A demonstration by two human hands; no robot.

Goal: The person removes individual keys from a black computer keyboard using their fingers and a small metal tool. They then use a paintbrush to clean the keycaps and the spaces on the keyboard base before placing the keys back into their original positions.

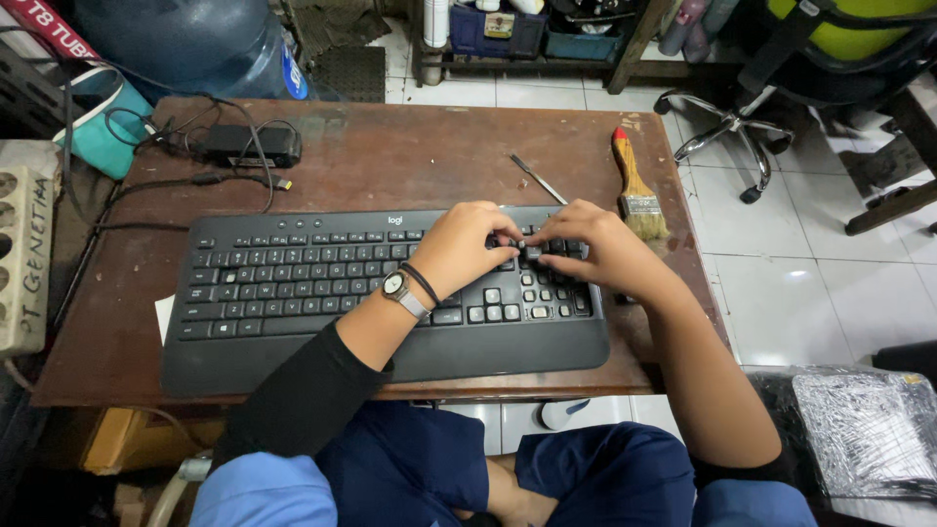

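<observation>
Together, left hand [467,249] and right hand [595,246] press on the black keyboard [293,293].

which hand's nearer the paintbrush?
Right. The right hand is on the keyboard's right end, just left of the paintbrush bristles. The left hand sits farther left, over the keys.

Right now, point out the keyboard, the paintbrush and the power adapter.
keyboard [283,283]: head view, on the letter keys left of the hands.
paintbrush [631,171]: head view, on the wooden handle, above the bristles.
power adapter [249,143]: head view, on the top face of the black block.
</observation>
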